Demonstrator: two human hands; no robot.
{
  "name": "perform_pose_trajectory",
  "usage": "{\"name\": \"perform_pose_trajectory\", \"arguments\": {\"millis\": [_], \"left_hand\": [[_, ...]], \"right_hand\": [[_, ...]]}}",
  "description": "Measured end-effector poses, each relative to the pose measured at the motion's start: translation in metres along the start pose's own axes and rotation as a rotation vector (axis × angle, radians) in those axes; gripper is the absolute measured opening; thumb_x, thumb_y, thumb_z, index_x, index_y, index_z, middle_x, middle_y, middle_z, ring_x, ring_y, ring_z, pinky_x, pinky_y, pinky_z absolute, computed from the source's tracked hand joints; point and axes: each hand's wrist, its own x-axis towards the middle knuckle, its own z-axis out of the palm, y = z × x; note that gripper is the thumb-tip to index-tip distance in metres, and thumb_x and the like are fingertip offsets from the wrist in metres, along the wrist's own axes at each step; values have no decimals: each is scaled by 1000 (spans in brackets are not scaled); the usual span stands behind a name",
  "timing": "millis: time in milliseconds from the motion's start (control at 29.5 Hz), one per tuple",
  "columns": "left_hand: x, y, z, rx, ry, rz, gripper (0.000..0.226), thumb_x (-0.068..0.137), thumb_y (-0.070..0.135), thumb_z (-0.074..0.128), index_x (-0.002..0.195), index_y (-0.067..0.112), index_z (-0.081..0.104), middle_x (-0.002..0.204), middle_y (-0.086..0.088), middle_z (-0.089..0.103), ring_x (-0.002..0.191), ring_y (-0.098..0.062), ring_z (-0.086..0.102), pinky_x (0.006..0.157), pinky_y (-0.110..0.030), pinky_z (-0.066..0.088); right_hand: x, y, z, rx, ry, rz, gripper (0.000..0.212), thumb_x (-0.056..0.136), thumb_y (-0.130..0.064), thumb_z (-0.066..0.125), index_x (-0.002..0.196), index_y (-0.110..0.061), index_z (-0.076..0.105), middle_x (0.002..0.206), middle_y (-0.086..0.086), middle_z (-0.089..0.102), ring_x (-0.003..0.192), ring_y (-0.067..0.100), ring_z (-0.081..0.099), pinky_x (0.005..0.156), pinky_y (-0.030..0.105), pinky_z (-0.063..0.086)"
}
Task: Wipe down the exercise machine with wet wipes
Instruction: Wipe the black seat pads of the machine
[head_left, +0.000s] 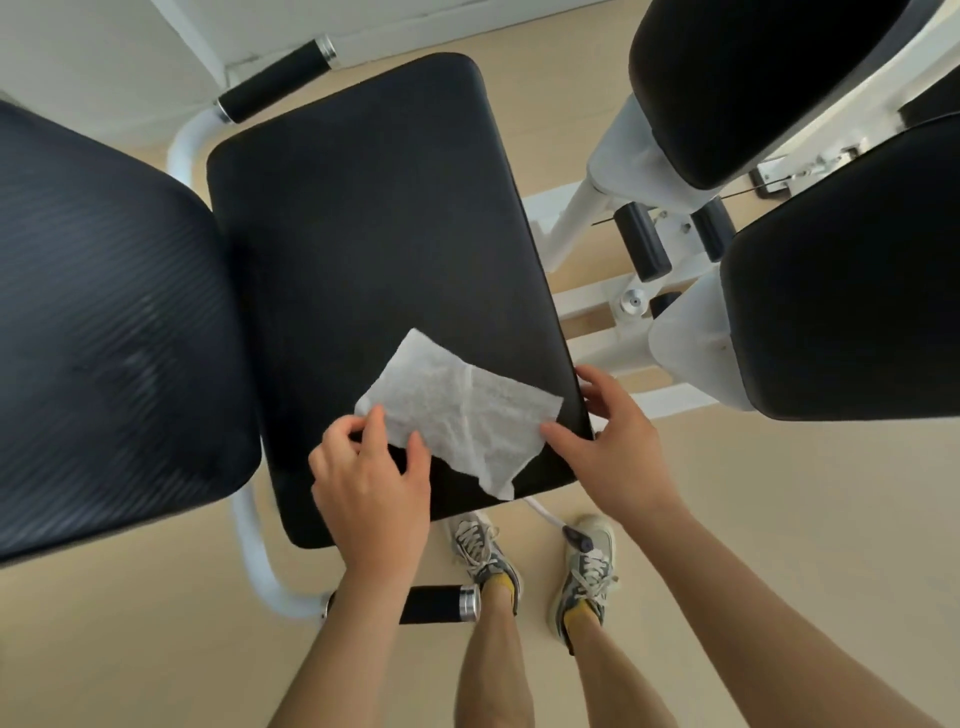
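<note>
A white wet wipe (457, 410) lies spread over the near right part of the machine's black seat pad (374, 234). My left hand (371, 480) pinches the wipe's near left edge between thumb and fingers. My right hand (605, 441) rests at the seat's near right corner, thumb on the wipe's right edge and the fingers over the pad's rim. The wipe's lowest corner hangs near the seat's front edge.
A ribbed black back pad (109, 332) fills the left. Two black leg pads (852, 306) on white frame arms stand at the right. Black grip handles sit at the far left (278, 78) and near my feet (441, 604). Beige floor lies below.
</note>
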Motion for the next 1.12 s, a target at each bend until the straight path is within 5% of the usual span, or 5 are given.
{"name": "perform_pose_trajectory", "arguments": {"millis": [169, 372, 474, 643, 1117], "left_hand": [[-28, 5, -20, 91, 5, -77, 44, 79, 26, 73, 119, 11, 62, 118, -12, 52, 103, -34, 48, 77, -48, 45], [-26, 79, 14, -48, -217, 646, 45, 97, 28, 50, 141, 19, 47, 153, -11, 33, 143, -30, 26, 111, -50, 35], [-33, 127, 44, 24, -378, 565, 60, 100, 37, 38, 154, 27, 12, 163, -1, -7, 147, -24, -20, 119, -51, -5], [-26, 90, -2, -647, -293, 95, 49, 100, 7, 45, 139, 36, 43, 148, 17, 34, 141, -1, 27, 116, -35, 31], [102, 19, 7, -59, -227, 108, 59, 101, 40, 27, 154, 23, 8, 162, -4, 3, 149, -19, -2, 119, -39, 8]], "right_hand": [[12, 5, -15, 60, -1, 79, 37, 86, -14, 69, 121, -24, 62, 108, -9, 66, 100, 10, 64, 87, 32, 56], [7, 18, -30, 77, 120, 120, 38, 89, -8, 54, 122, -26, 60, 116, -8, 65, 106, 11, 59, 90, 32, 49], [-9, 22, -35, 65, 151, -2, 46, 93, -7, 49, 137, -22, 50, 134, -6, 55, 124, 8, 48, 106, 31, 40], [3, -17, 3, -54, -167, -48, 62, 101, -42, 39, 150, -9, 21, 134, 8, 48, 120, 25, 50, 95, 34, 41], [151, -87, 36, -1171, -80, -850, 77, 100, -58, 16, 154, -3, 9, 162, 18, 4, 150, 31, -1, 122, 48, 7]]}}
